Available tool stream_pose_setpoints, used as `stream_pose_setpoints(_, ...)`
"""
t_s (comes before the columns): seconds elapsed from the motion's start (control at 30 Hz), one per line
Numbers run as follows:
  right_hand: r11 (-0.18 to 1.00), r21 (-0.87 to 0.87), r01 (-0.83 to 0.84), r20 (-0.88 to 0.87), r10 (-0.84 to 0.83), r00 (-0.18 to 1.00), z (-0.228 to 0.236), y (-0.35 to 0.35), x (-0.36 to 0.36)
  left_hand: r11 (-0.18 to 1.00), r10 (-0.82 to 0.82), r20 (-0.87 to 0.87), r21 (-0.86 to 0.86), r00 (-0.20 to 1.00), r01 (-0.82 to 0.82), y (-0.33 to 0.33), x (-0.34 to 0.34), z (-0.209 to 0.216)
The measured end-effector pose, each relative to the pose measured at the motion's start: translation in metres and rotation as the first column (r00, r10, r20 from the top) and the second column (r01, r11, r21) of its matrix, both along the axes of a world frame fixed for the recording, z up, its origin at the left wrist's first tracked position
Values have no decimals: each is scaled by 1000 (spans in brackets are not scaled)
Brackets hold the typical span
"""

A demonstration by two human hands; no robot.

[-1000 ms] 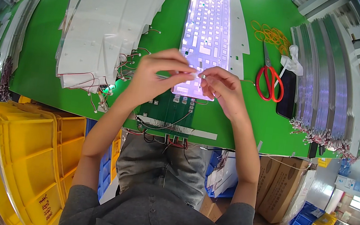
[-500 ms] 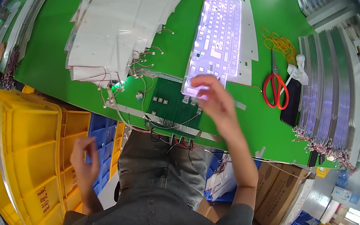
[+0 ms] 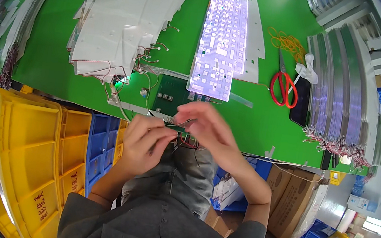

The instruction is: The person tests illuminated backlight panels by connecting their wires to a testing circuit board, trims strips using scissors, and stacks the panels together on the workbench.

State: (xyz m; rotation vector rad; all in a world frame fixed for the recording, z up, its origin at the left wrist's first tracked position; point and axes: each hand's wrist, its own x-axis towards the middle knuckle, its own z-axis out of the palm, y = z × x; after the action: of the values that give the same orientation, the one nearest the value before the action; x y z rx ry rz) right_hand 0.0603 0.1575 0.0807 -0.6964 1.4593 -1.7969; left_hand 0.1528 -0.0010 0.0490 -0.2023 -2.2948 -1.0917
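A keyboard-shaped backlight panel [image 3: 218,45] glows violet-white on a pale sheet [image 3: 254,45], its near end at a green circuit board [image 3: 167,94]. My left hand [image 3: 144,144] is at the table's front edge, thumb and fingertips pinched on a thin wire [image 3: 174,125]. That wire runs across to my right hand [image 3: 211,129], whose bent, slightly blurred fingers close round it over the board's near edge. The fingers hide the wire's end and part of the board. Red and black leads [image 3: 189,142] hang from the board's edge below my hands.
Stacked pale sheets with wire tails [image 3: 121,21] lie left of the panel. Red-handled scissors [image 3: 284,88], yellow rubber bands [image 3: 286,41], a dark phone [image 3: 301,103] and upright sheet stacks [image 3: 338,86] are on the right. Yellow crates [image 3: 26,144] stand below left, cartons [image 3: 291,201] below right.
My left hand has come up from beside the crates to the table edge. My right hand has left the panel's near end and moved down to the wire. The panel appears slightly farther left in view.
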Motion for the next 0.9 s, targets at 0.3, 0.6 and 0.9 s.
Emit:
stream_pose_setpoints(0.3,943,123,308,-552,-193,811,-10,11,-4,70,-649,193,978,736,-195,-6,0,-1)
stream_pose_setpoints(0.6,949,164,270,-528,-147,837,-8,4,-1,67,-688,178,981,704,-182,-5,3,-2)
stream_pose_setpoints(0.9,905,-152,397,-532,-414,739,-8,-1,-36,121,-755,176,984,631,-130,-11,-7,9)
